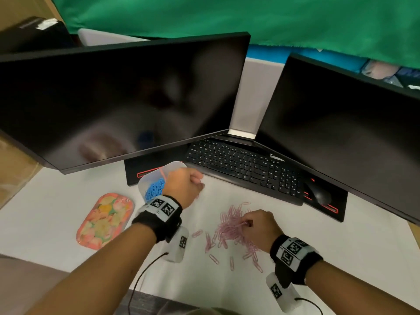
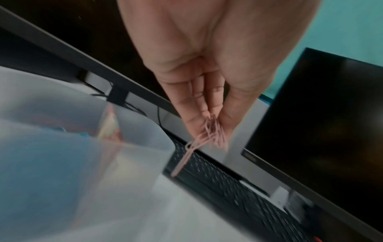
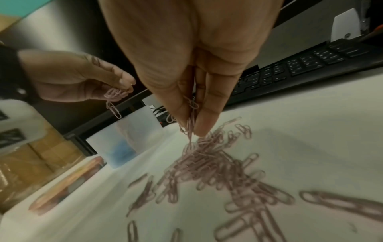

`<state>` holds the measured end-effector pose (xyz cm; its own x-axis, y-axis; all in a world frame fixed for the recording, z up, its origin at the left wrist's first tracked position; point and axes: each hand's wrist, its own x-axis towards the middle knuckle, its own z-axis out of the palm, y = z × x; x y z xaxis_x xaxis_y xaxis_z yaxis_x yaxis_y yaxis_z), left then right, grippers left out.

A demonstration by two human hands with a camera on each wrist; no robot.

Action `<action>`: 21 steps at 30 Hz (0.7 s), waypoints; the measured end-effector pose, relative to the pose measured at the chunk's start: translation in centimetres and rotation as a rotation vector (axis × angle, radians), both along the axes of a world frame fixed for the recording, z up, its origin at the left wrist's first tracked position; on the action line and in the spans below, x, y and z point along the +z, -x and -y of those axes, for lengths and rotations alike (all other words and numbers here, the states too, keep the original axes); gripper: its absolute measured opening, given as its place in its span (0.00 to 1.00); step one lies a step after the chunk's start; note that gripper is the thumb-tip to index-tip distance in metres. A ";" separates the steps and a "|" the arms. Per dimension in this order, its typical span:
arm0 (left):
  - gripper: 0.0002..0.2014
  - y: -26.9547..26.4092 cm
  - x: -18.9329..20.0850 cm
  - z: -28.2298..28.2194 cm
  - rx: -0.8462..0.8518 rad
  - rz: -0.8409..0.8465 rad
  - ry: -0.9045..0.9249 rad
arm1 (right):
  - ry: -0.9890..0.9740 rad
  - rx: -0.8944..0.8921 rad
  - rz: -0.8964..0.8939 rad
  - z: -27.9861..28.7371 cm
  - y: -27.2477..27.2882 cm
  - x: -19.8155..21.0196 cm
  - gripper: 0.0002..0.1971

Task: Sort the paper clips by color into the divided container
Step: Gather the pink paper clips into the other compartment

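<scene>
Left hand (image 2: 207, 91) pinching looped pink wire clips (image 2: 209, 132) beside translucent plastic container (image 1: 159, 176); right hand (image 1: 261, 228) pinching clips from tangled pink pile (image 1: 231, 228) on smooth white bench (image 1: 341, 258).

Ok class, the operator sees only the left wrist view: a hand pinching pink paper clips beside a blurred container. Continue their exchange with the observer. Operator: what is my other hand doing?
Observer: The right hand pinches pink clips out of a loose pile on the table.
Operator: What is the blue blur in the container?
Observer: Blue paper clips, heaped in one compartment of the container.
Operator: Anything lying to its left?
Observer: A flat piece with a fruit pattern, perhaps the lid, lies on the table there.
</scene>
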<state>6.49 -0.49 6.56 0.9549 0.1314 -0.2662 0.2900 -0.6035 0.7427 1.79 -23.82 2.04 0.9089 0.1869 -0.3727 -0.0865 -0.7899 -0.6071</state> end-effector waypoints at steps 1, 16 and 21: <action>0.04 -0.6 0.3 -0.7 0.050 0.008 -0.002 | -0.023 -0.001 0.000 -0.2 -0.1 0.3 0.10; 0.08 -1.9 -0.1 -4.1 0.332 0.037 -0.106 | -0.102 0.132 0.114 -11.3 -7.5 6.2 0.09; 0.08 1.1 0.2 -5.2 0.284 0.109 -0.051 | -0.003 0.190 0.156 -16.7 -10.8 5.1 0.10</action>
<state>5.41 4.72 6.72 0.9005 0.4079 -0.1507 0.3730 -0.5465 0.7498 12.60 -7.14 7.11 0.9039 0.3608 -0.2296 0.1587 -0.7815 -0.6034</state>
